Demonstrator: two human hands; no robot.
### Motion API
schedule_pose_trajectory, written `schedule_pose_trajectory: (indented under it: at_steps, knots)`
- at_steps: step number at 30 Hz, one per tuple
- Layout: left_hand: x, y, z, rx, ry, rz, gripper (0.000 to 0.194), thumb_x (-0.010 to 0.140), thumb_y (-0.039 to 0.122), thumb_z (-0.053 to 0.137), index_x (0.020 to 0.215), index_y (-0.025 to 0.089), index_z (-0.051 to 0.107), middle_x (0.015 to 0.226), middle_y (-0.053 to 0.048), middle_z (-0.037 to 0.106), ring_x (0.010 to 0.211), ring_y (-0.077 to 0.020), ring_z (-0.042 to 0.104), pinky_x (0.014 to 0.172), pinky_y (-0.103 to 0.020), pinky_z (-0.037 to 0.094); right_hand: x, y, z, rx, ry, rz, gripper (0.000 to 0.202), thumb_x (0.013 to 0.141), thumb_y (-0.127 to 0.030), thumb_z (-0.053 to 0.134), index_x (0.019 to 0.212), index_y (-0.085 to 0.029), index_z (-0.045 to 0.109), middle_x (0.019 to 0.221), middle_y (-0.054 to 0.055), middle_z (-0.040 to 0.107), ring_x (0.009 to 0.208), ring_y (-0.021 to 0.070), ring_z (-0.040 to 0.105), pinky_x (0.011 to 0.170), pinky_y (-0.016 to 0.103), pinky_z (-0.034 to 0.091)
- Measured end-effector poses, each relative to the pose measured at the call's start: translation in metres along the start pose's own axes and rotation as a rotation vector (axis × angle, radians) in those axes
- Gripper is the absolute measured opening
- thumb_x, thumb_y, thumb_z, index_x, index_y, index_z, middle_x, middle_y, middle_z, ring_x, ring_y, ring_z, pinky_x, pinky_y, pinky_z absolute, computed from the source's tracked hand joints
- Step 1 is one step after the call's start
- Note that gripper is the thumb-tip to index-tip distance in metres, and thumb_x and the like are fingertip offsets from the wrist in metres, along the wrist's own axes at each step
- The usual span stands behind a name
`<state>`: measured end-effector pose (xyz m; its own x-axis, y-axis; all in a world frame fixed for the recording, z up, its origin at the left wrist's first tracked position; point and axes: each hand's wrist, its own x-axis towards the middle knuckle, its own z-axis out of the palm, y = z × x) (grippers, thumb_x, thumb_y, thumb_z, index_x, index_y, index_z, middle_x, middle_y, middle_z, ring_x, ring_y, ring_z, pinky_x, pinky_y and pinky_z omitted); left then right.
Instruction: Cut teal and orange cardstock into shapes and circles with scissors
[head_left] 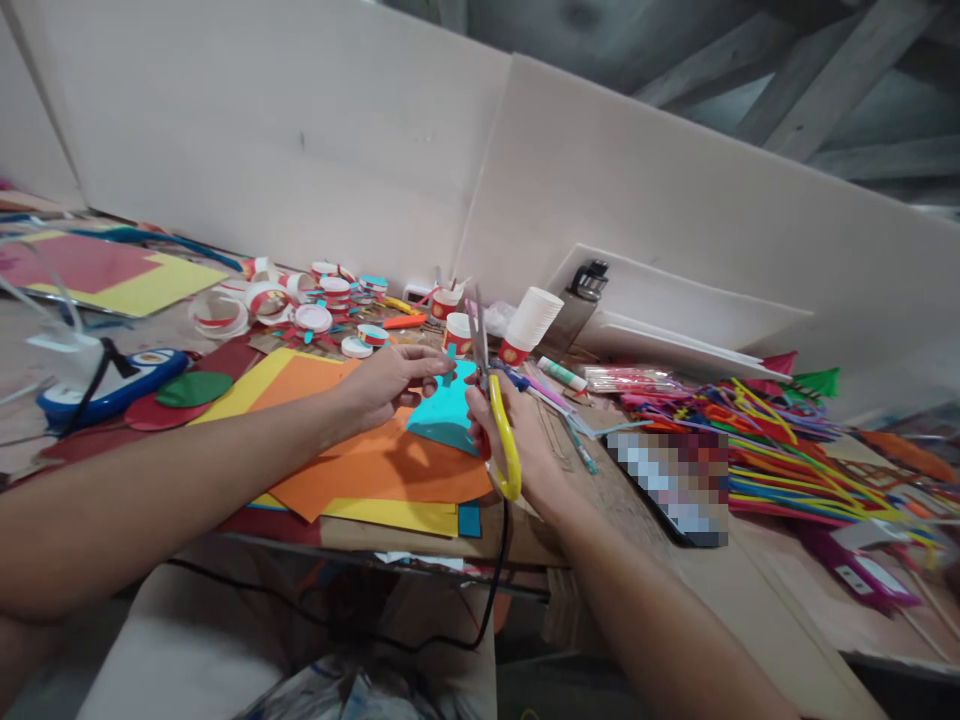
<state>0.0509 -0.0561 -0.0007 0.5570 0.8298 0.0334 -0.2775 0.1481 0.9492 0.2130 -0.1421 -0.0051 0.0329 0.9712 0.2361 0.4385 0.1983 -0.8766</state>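
My left hand [401,383] pinches a small strip of blue paper [450,366] between thumb and fingertips, above the sheets on the table. My right hand [510,425] is wrapped round a pair of scissors with yellow handles [508,450], whose blades point up and away. A larger piece of bright blue paper [439,415] is at the right hand's fingers, over the orange sheets; whether the fingers hold it too I cannot tell. Orange paper [360,475] and yellow paper [405,517] lie stacked beneath both hands.
Behind the hands stand a stack of paper cups [536,315] and several cut cup rings [313,318]. To the right lie a glue stick [562,374], a phone [667,490] and many coloured pipe cleaners [780,480]. A blue power strip [112,390] sits left. A black cable [499,570] hangs over the front edge.
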Motion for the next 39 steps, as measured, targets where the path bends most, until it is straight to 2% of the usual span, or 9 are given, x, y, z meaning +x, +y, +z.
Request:
schedule_pose_trajectory:
  at_steps: [6, 13, 39]
  knots:
    - [0.002, 0.006, 0.000, -0.181, -0.011, 0.049, 0.023, 0.067, 0.024, 0.076, 0.069, 0.013, 0.056, 0.055, 0.007, 0.039, 0.040, -0.0002, 0.029, 0.035, -0.014, 0.013, -0.005, -0.004, 0.002, -0.201, -0.046, 0.001, 0.027, 0.087, -0.049, 0.049, 0.081, -0.022, 0.048, 0.057, -0.005, 0.050, 0.047, 0.0105, 0.048, 0.044, 0.021, 0.035]
    - [0.003, 0.005, 0.001, -0.235, 0.025, 0.061, 0.019, 0.068, 0.021, 0.073, 0.074, 0.012, 0.058, 0.052, 0.009, 0.033, 0.038, -0.0002, 0.029, 0.035, -0.013, 0.016, -0.004, 0.001, 0.008, -0.285, -0.042, -0.023, 0.029, 0.088, -0.049, 0.047, 0.077, -0.022, 0.046, 0.055, -0.005, 0.049, 0.046, 0.0101, 0.046, 0.044, 0.021, 0.032]
    - [0.002, 0.005, 0.000, -0.218, 0.040, 0.057, 0.020, 0.066, 0.021, 0.072, 0.065, 0.013, 0.054, 0.050, 0.008, 0.035, 0.038, -0.0007, 0.029, 0.035, -0.015, 0.013, -0.003, 0.003, 0.011, -0.311, -0.034, -0.018, 0.031, 0.086, -0.051, 0.048, 0.075, -0.022, 0.045, 0.057, -0.004, 0.048, 0.047, 0.0094, 0.044, 0.043, 0.020, 0.030]
